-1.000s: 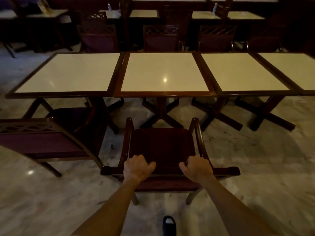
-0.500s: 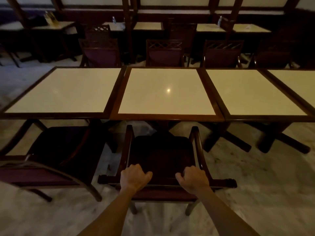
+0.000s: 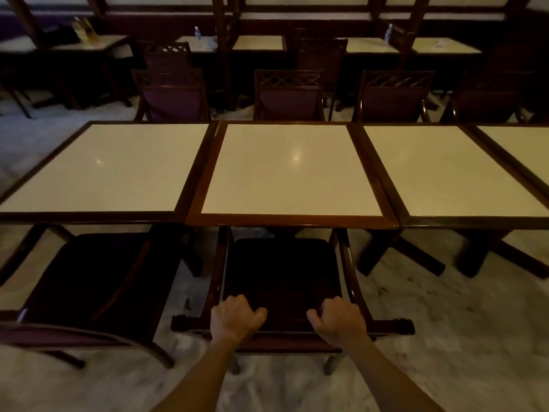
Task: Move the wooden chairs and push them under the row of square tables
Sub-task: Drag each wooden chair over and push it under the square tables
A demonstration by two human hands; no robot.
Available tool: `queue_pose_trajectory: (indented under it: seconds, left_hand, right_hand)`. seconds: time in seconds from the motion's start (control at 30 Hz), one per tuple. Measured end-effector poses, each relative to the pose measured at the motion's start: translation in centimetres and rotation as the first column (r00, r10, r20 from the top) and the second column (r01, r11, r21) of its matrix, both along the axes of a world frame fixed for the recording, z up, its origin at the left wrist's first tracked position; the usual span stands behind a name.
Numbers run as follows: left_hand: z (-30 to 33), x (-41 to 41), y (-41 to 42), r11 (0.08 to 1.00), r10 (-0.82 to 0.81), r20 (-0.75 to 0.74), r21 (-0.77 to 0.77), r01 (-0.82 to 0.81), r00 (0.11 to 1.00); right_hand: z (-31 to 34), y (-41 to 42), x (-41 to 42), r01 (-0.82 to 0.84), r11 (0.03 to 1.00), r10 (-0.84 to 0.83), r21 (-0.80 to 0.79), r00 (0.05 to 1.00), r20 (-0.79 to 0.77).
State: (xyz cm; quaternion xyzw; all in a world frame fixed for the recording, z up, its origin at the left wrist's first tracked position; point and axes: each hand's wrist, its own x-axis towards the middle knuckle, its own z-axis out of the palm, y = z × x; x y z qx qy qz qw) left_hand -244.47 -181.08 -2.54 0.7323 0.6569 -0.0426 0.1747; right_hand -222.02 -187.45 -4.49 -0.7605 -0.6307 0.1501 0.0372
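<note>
A dark wooden armchair (image 3: 282, 272) with a maroon seat stands in front of me, its front edge just under the middle square table (image 3: 292, 221). My left hand (image 3: 234, 318) grips the top rail of its backrest left of centre. My right hand (image 3: 338, 321) grips the same rail right of centre. The row of cream-topped, wood-framed tables runs left (image 3: 89, 217) to right (image 3: 475, 221). A second armchair (image 3: 98, 281) sits at the left table, angled, its seat partly under the top.
Several matching chairs (image 3: 289, 96) stand along the far side of the row. Cross-shaped table bases (image 3: 416, 257) rest on the marble floor at right. More tables with water bottles (image 3: 197, 32) line the back wall.
The chair in my hands has slid forward, from well short of the table to its seat front under the edge. I have come closer to the tables.
</note>
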Motion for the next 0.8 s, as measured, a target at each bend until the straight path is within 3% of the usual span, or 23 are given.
queue_pose_trajectory:
  seconds: [0.8]
  left_hand:
    - [-0.3,0.3,3.4,0.999,-0.021,0.021,0.029,0.02,1.0]
  right_hand:
    - [0.4,3.0,0.6,0.053,0.998,-0.052,0.019,0.998,-0.046]
